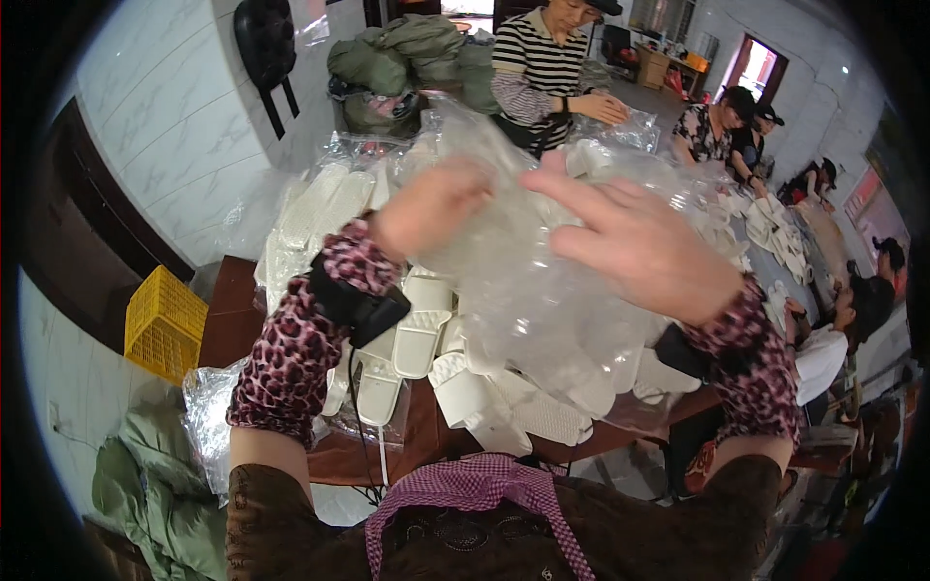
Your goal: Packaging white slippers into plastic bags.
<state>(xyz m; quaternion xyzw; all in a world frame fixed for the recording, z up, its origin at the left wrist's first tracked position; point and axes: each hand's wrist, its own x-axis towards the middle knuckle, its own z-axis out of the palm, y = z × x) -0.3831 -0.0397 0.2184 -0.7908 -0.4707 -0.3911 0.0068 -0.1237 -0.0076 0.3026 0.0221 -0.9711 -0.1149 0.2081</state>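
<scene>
A large clear plastic bag (523, 281) hangs in front of me, above a pile of white slippers (422, 334). My left hand (436, 207) is closed at the bag's upper left edge, its fingers blurred by motion. On the other side my right hand (639, 242) is open, its fingers stretched toward the bag's upper part. The bag hides whatever lies directly behind it. More slippers (475, 392) lie loose near the table's front edge, and others in clear wrapping (325, 203) are heaped at the left.
The brown table (426, 436) is in front of me. At left stand a yellow plastic crate (163, 324) and green sacks (160, 484). A person in a striped shirt (542, 73) works across the table. Several others sit along a table at right, with more slippers (770, 228).
</scene>
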